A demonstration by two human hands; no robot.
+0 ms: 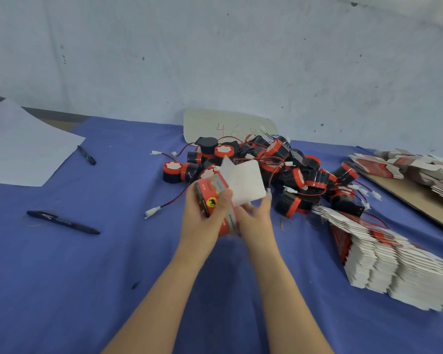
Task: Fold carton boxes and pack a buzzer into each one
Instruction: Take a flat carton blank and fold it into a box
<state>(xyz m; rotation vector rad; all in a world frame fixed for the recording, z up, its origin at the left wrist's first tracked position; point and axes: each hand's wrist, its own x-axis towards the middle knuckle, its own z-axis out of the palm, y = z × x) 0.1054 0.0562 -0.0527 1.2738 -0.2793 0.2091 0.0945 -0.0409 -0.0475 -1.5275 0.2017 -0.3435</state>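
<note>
1. The left hand [202, 215] holds a red and white carton box [214, 198] above the worktop. Its grip is closed around the box, with the thumb lying across the printed front.
2. The right hand [256, 215] holds the same box from the lower right side. Its grip is also closed on the box, and its fingers reach up behind the white flap [243, 180].
3. This flap stands open and points away from the person. The box is blurred, so I cannot tell what is inside it.
4. Just behind the hands lies a pile of buzzers [292, 169], black with red rings and thin red and black wires that end in white plugs.
5. To the right of the hands a long stack of flat cartons [394, 267] lies fanned out on the blue cloth [87, 277] that covers the worktop.
6. Further right, more flat cartons [430, 172] rest on a brown cardboard sheet [404, 198].
7. On the left side there are two black pens, one near [62, 222] and one far [86, 155], the far one beside a white paper sheet [23, 149].
8. A pale card [225, 126] with handwritten numbers leans on the wall behind the pile.
</note>
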